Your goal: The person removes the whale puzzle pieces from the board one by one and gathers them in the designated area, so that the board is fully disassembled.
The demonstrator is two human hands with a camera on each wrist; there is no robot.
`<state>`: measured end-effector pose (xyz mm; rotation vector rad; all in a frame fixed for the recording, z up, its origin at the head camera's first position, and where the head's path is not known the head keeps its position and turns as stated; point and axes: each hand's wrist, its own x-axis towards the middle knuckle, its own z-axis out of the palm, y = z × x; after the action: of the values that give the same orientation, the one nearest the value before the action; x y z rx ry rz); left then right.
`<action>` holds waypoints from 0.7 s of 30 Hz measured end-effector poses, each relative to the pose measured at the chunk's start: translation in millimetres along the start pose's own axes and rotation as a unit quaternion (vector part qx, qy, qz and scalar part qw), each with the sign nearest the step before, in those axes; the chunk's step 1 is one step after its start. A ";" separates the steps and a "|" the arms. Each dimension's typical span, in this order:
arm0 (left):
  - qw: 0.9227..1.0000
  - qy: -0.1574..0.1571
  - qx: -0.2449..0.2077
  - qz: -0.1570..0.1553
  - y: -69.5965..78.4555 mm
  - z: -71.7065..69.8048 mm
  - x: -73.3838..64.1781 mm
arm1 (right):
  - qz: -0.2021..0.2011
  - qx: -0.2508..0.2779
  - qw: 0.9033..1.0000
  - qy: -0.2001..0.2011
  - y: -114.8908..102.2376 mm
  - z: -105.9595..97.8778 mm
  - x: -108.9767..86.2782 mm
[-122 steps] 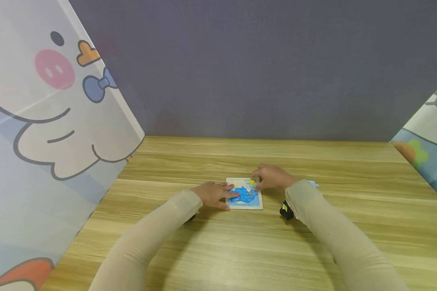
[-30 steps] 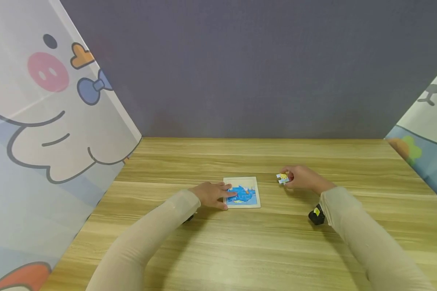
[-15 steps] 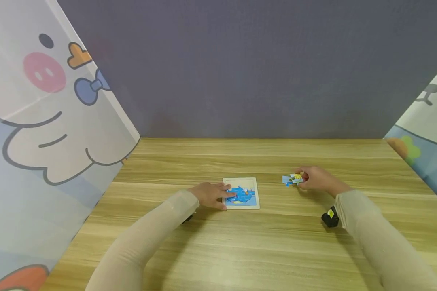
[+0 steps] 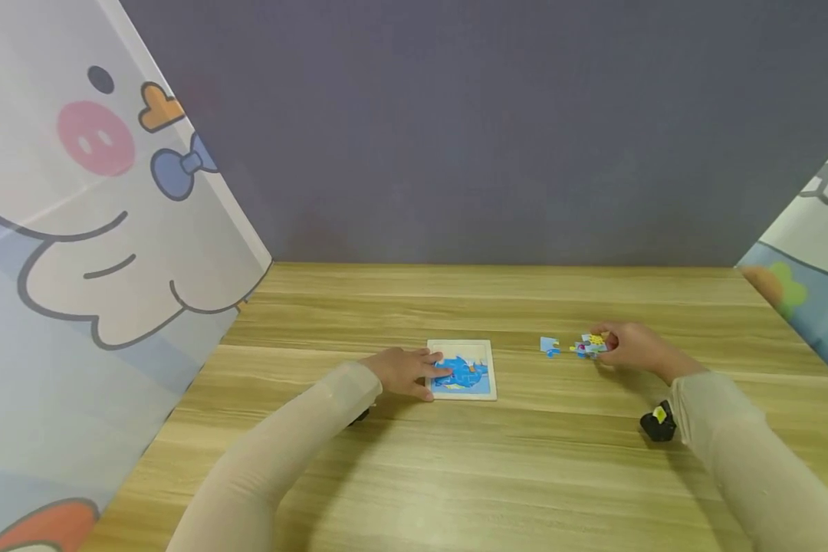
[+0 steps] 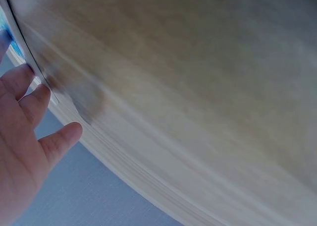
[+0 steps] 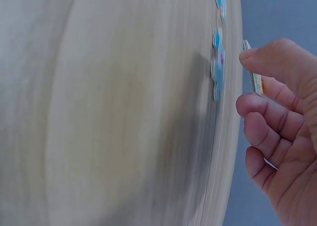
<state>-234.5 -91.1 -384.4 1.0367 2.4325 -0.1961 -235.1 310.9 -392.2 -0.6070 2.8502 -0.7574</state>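
Note:
My left hand (image 4: 402, 371) lies with fingers spread over the left part of a small jigsaw board (image 4: 458, 398). A blue dolphin-like picture (image 4: 471, 371) fills its lower part, while the upper part shows bare cream backing. To the right, my right hand (image 4: 636, 351) pinches a puzzle piece (image 4: 596, 340) with a yellow sun between thumb and fingers. The right wrist view shows this held piece (image 6: 257, 83) edge-on, raised off the table. Below it lie loose puzzle pieces (image 6: 218, 65), partly covered in the head view. Another loose blue piece (image 4: 548, 346) lies further left.
The wood-grain table (image 4: 414, 475) runs back to a grey panel (image 4: 497, 138). Cartoon-printed walls (image 4: 131, 230) stand at left and right. A black wrist device (image 4: 658, 423) hangs under the right sleeve (image 4: 738, 437); part of another shows under the left sleeve.
My right hand has carried the sun piece from the board's upper right to the loose pieces, moving rightward and uncovering the blue piece. My left hand has stayed on the board.

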 end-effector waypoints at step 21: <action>1.000 -0.003 -0.014 -0.001 0.2 -1.6 -1.4 | 0.023 0.009 1.000 -0.007 29.2 -12.5 -16.2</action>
<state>-234.1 -91.3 -382.3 1.0207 2.4232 -0.1651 -233.2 346.3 -395.7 -0.5408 2.8316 -0.7683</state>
